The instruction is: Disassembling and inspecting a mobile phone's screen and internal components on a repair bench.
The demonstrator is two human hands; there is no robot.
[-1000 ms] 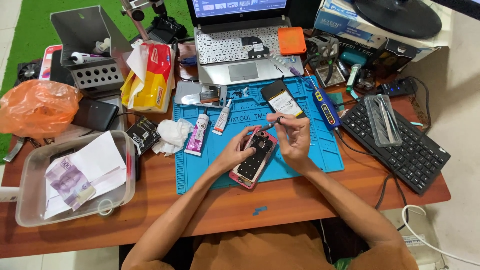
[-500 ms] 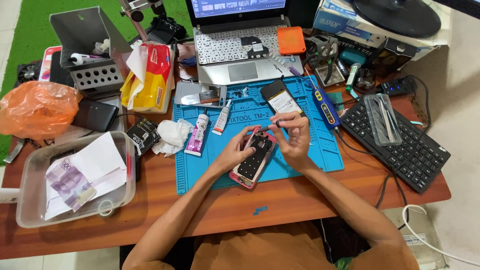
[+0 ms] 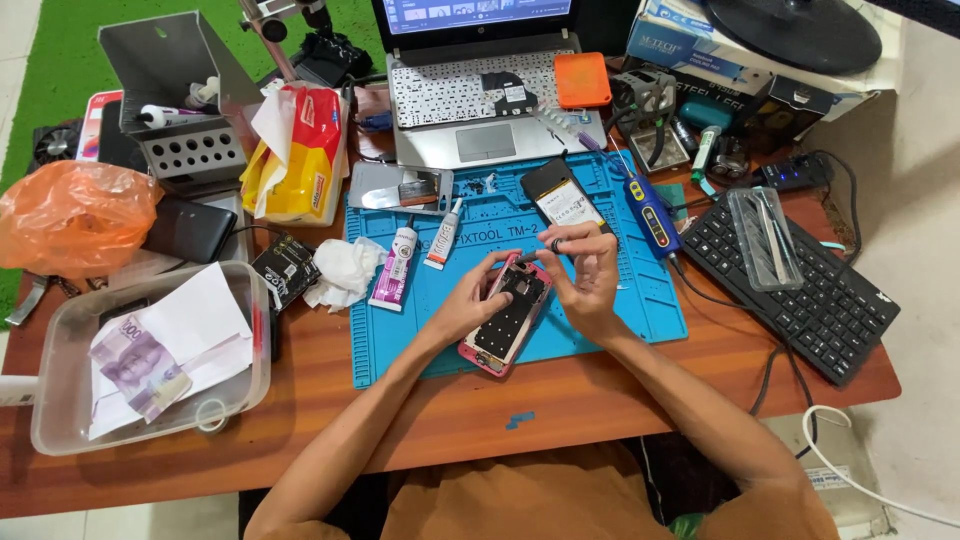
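An opened pink-framed phone (image 3: 507,322) lies with its insides up on the blue repair mat (image 3: 640,300). My left hand (image 3: 470,296) grips its left edge and steadies it. My right hand (image 3: 588,272) pinches a thin dark tool, its tip resting at the phone's top end. A second phone (image 3: 562,196) with a lit screen lies on the mat just beyond my hands.
Two glue tubes (image 3: 398,262) and a crumpled tissue (image 3: 340,272) lie left of the hands. A laptop (image 3: 480,90) stands behind, a black keyboard (image 3: 800,280) at right, a clear plastic tub (image 3: 60,350) with papers and a banknote at left, an orange bag (image 3: 75,215) beyond.
My hands have barely moved; the right hand's fingers shifted slightly at the phone's top end.
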